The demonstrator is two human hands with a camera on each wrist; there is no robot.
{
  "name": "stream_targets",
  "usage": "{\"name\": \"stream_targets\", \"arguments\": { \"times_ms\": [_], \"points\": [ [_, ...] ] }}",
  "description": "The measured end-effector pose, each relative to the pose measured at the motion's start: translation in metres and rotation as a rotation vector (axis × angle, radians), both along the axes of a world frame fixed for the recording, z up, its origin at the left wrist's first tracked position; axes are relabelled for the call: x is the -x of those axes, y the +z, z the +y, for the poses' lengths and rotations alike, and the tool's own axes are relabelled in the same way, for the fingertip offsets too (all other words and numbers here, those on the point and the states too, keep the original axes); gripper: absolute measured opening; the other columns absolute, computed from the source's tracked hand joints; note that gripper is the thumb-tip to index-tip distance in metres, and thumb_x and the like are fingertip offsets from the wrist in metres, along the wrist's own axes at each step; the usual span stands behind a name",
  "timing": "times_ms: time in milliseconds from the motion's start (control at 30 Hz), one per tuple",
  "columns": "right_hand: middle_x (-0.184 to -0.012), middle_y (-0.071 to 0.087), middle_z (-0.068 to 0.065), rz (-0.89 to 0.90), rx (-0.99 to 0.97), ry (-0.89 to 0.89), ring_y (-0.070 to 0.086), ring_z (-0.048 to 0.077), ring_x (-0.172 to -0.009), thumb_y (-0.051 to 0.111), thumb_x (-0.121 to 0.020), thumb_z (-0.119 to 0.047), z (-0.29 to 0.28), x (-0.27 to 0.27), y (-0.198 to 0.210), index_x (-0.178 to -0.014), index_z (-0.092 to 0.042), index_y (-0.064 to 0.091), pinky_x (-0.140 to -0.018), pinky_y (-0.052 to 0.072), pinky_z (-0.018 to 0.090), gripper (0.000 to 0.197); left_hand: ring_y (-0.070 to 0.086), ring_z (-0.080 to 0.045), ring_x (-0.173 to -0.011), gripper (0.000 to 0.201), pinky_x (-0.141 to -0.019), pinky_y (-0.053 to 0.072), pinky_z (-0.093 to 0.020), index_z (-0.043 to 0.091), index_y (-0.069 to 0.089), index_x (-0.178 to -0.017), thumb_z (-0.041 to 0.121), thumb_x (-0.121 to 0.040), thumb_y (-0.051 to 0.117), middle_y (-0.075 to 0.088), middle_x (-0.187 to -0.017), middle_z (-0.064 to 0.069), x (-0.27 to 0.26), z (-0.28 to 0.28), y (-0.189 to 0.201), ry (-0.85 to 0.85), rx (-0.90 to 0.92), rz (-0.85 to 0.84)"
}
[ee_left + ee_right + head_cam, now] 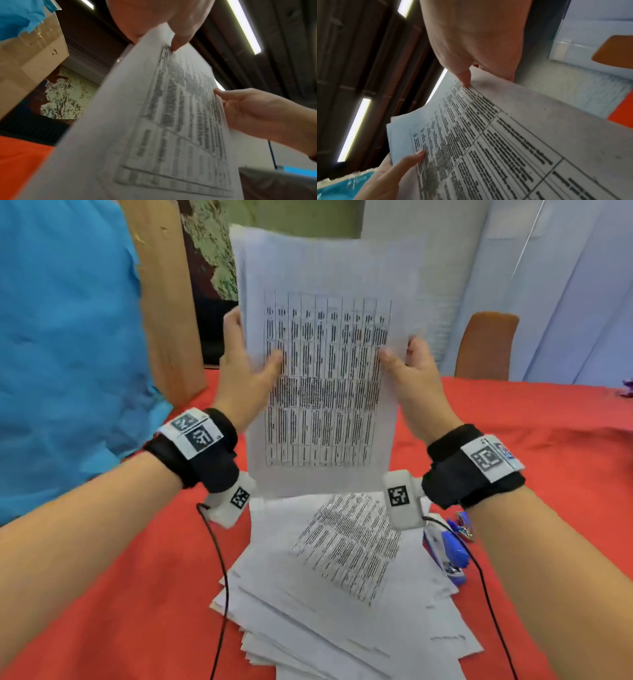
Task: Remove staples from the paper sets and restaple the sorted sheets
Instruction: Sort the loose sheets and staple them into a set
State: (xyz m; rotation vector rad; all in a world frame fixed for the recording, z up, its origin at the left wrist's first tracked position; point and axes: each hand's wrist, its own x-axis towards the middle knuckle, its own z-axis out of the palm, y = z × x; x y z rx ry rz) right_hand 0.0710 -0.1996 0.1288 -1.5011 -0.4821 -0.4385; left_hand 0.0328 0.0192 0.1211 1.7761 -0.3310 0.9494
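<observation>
White printed sheets (325, 378) stand upright above the tabletop (531, 419) pile (342, 594), left hand (246, 364) and right hand (414, 371) pinching opposite edges; a loose pinch could let pages slide and fan apart.

two hands (246, 371) (414, 378), one set of sheets (325, 364) held up, one loose pile of papers (342, 594), one blue stapler (448, 553), one orange chair (486, 344), one red tablecloth (548, 422).
</observation>
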Motion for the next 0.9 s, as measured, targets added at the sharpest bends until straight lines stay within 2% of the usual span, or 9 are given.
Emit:
{"name": "stream_targets", "arguments": {
  "times_ms": [133, 200, 267, 333, 467, 567, 667, 800, 900],
  "points": [
    [-0.106, 0.060, 0.003, -0.025, 0.063, -0.076, 0.059, 0.020, -0.100, 0.054, -0.094, -0.034, -0.023, -0.003, 0.011, -0.105, -0.014, 0.050, -0.084, 0.048, 0.032, 0.023, 0.053, 0.023, -0.078, 0.036, -0.073, 0.036, 0.005, 0.029, 0.032, -0.123, 0.012, -0.096, 0.048, 0.053, -0.113, 0.014, -0.012, -0.017, 0.007, -0.049, 0.092, -0.024],
    [-0.094, 0.052, -0.002, 0.079, 0.082, -0.142, 0.051, 0.012, -0.084, 0.051, -0.093, -0.049, -0.031, -0.003, -0.013, -0.104, -0.008, 0.049, -0.072, 0.042, 0.026, 0.042, 0.057, 0.011, -0.080, 0.026, -0.077, 0.047, -0.012, 0.023, 0.037, -0.119, 0.026, -0.095, 0.044, 0.057, -0.100, 0.016, -0.023, -0.019, -0.016, -0.064, 0.165, 0.041],
    [-0.107, 0.061, -0.007, 0.151, 0.063, -0.121, 0.059, 0.006, -0.094, 0.058, -0.081, -0.060, -0.032, -0.001, -0.044, -0.115, -0.011, 0.051, -0.085, 0.047, 0.028, 0.060, 0.059, -0.016, -0.091, 0.036, -0.084, 0.046, -0.035, 0.015, 0.036, -0.123, 0.037, -0.095, 0.040, 0.055, -0.093, 0.011, -0.029, -0.029, -0.041, -0.021, 0.197, 0.140],
    [-0.116, 0.065, -0.004, 0.184, 0.017, -0.109, 0.063, 0.007, -0.104, 0.070, -0.075, -0.052, -0.028, -0.001, -0.066, -0.120, -0.016, 0.052, -0.095, 0.049, 0.034, 0.060, 0.055, -0.028, -0.092, 0.032, -0.079, 0.041, -0.036, 0.012, 0.036, -0.123, 0.032, -0.099, 0.038, 0.053, -0.089, 0.007, -0.031, -0.040, -0.060, 0.036, 0.192, 0.204],
    [-0.117, 0.066, 0.003, 0.048, -0.073, -0.242, 0.062, 0.012, -0.106, 0.060, -0.092, -0.013, -0.021, -0.005, -0.051, -0.120, -0.009, 0.055, -0.099, 0.048, 0.041, 0.029, 0.060, -0.028, -0.066, 0.032, -0.061, 0.050, -0.038, 0.017, 0.047, -0.117, 0.033, -0.093, 0.035, 0.063, -0.076, -0.003, -0.030, -0.052, -0.042, 0.136, -0.035, 0.008],
    [-0.107, 0.065, 0.001, -0.130, -0.063, -0.252, 0.061, 0.006, -0.095, 0.052, -0.096, -0.009, -0.016, 0.004, -0.007, -0.110, -0.011, 0.055, -0.092, 0.050, 0.030, 0.015, 0.043, -0.003, -0.044, 0.026, -0.043, 0.034, -0.023, 0.005, 0.051, -0.108, 0.020, -0.097, 0.033, 0.045, -0.057, 0.010, -0.023, -0.060, -0.002, 0.173, -0.106, -0.210],
    [-0.110, 0.062, -0.001, -0.190, -0.074, -0.246, 0.059, 0.006, -0.098, 0.050, -0.098, -0.013, -0.015, 0.004, 0.007, -0.115, -0.011, 0.051, -0.093, 0.048, 0.028, 0.017, 0.044, -0.002, -0.052, 0.017, -0.049, 0.037, -0.019, 0.007, 0.041, -0.106, 0.019, -0.096, 0.034, 0.048, -0.068, 0.006, -0.027, -0.058, 0.013, 0.150, 0.118, -0.214],
    [-0.115, 0.057, -0.007, -0.012, -0.029, -0.236, 0.056, 0.001, -0.100, 0.058, -0.095, -0.022, -0.020, 0.001, -0.027, -0.128, -0.015, 0.038, -0.095, 0.045, 0.022, 0.040, 0.057, -0.024, -0.086, 0.035, -0.077, 0.050, -0.047, 0.018, 0.029, -0.125, 0.020, -0.091, 0.037, 0.054, -0.103, -0.007, -0.032, -0.049, -0.021, 0.102, 0.136, -0.069],
    [-0.118, 0.052, -0.004, -0.008, -0.015, -0.216, 0.055, -0.005, -0.099, 0.064, -0.090, -0.014, -0.020, -0.003, -0.040, -0.132, -0.014, 0.024, -0.082, 0.043, 0.004, 0.059, 0.056, -0.027, -0.096, 0.059, -0.083, 0.050, -0.036, 0.026, 0.015, -0.140, 0.004, -0.090, 0.037, 0.046, -0.114, -0.013, -0.032, -0.053, -0.030, 0.017, 0.110, -0.096]
  ]
}}
